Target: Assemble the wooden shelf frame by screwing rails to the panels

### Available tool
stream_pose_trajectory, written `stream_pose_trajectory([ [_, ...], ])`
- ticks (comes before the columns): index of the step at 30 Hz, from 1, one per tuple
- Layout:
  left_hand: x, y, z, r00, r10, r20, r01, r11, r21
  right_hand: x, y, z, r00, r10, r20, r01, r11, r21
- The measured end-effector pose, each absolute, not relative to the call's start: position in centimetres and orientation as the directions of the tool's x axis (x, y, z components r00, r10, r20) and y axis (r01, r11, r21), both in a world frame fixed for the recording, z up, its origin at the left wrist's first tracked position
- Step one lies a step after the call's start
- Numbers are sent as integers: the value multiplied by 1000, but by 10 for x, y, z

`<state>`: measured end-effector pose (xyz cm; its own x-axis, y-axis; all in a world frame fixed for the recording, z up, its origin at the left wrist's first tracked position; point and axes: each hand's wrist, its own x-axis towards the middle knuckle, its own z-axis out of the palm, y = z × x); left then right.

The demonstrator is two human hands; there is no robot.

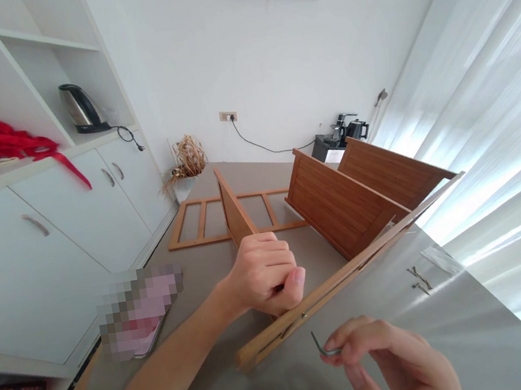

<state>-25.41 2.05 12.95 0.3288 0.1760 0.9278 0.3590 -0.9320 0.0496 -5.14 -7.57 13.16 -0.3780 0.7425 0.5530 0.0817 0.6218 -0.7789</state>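
Observation:
My left hand (267,272) is closed round the near end of an upright wooden panel (234,209). That end meets a long wooden frame (346,270) standing on its edge, and my thumb is just above the frame. A small metal screw head (304,315) shows in the frame's near face. My right hand (389,352) pinches an Allen key (327,350) between thumb and fingers. The key's bent short end points up, close to the frame but apart from it. Two more wooden panels (341,205) (394,167) stand beyond the frame on the right.
Several screws (420,280) and a small plastic bag (441,260) lie on the grey table (290,381) at right. A flat wooden frame (198,241) lies at the back. A pixelated pink item (148,315) rests near the left edge. White cabinets (47,222) flank the table.

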Motion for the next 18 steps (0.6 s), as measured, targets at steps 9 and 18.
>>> stream_pose_trajectory([
  [9,-257,17,141,396,177,901,360,-933,25,-57,-66,136,-467,680,565,107,678,-727],
  [18,-258,18,139,395,189,899,323,-945,57,-58,-61,133,-524,586,618,190,788,-585],
])
